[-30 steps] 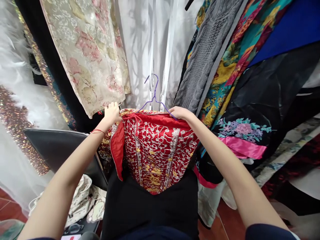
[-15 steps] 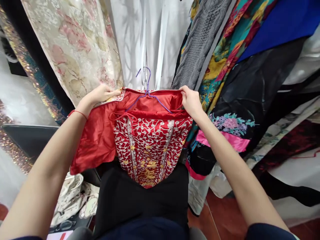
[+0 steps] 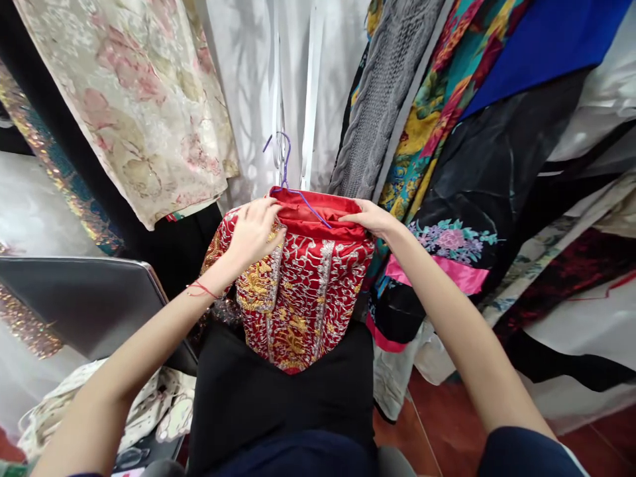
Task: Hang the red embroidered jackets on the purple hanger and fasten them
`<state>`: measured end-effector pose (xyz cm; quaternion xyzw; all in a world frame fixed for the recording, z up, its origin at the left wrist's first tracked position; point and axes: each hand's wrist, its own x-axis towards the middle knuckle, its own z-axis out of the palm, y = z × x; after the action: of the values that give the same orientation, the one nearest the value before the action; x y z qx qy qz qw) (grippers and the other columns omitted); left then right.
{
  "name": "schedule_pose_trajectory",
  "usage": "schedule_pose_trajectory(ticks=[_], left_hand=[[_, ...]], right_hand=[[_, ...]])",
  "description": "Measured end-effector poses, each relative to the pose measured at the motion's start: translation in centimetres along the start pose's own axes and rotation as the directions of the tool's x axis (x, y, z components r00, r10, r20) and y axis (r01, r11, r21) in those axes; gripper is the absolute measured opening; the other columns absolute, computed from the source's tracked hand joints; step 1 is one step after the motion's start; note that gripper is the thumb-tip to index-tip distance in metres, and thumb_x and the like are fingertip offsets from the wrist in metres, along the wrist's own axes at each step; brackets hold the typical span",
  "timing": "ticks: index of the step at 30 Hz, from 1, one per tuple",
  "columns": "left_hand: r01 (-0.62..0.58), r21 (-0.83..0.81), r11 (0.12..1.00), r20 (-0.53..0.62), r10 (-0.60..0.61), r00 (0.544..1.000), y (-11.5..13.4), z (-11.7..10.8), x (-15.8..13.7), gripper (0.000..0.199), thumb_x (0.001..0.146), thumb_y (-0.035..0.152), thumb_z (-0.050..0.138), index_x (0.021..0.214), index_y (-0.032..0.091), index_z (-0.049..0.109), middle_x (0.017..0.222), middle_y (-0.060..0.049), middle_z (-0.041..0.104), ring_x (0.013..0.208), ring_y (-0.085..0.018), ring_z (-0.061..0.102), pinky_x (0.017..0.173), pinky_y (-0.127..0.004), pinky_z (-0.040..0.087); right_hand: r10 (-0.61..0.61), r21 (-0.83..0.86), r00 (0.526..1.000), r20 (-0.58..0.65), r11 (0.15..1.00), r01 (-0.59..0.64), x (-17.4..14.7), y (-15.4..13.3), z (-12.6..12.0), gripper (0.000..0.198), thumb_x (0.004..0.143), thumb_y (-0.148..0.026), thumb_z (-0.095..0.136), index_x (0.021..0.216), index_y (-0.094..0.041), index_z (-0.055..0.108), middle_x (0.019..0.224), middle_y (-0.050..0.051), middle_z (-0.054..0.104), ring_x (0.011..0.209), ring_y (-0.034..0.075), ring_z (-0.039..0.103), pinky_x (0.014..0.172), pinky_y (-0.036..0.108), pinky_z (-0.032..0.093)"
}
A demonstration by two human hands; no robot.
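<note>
1. Head view: the red embroidered garment (image 3: 305,301) is mid-frame, above a black-clad lap (image 3: 283,404), its red lining (image 3: 328,199) showing at the top opening.
2. Its purple hanger (image 3: 289,156) stands in that opening, the hook bare above the edge.
3. The left hand (image 3: 256,230) lies over the gold-worked flap (image 3: 258,285), fingers slightly parted; whether they pinch it I cannot tell.
4. The right hand (image 3: 371,217) is clamped on the garment's upper right edge, thumb inside the opening, other fingers mostly hidden.
5. The step in hand looks like settling the flap across the front; the next move calls for a steady right-hand hold and a light left-hand touch.
6. Farther out, floral cloth (image 3: 134,86) hangs upper left, grey knit (image 3: 385,86) upper right; a dark panel (image 3: 74,298) stands at left.
</note>
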<state>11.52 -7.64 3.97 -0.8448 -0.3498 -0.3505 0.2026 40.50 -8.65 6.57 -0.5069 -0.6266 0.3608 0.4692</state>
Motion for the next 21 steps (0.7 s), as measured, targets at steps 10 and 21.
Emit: schedule_pose_trajectory(ticks=[10,21], left_hand=[[-0.172,-0.271,0.947,0.051,0.192,0.98,7.2,2.8,8.3,0.04,0.095,0.041,0.053,0.113,0.01,0.069,0.113,-0.019,0.072,0.111,-0.029,0.064,0.105,-0.045,0.041],[-0.068,-0.46,0.885,-0.187,-0.022,0.982,7.4,3.8,6.6,0.031,0.1,0.037,0.052,0.079,0.018,0.065,0.076,-0.002,0.068,0.075,-0.015,0.059,0.082,-0.031,0.044]], right_hand=[[-0.13,-0.17,0.967,0.219,0.971,0.169,-3.5,-1.6,-0.8,0.036,0.064,-0.011,0.051,0.099,-0.021,0.058,0.099,0.001,0.067,0.094,0.019,0.064,0.089,0.033,0.054],[-0.315,-0.654,0.906,-0.283,0.754,0.058,-6.6,6.2,0.1,0.013,0.083,-0.026,0.054,0.082,-0.02,0.065,0.081,0.009,0.072,0.076,0.024,0.065,0.075,0.035,0.047]])
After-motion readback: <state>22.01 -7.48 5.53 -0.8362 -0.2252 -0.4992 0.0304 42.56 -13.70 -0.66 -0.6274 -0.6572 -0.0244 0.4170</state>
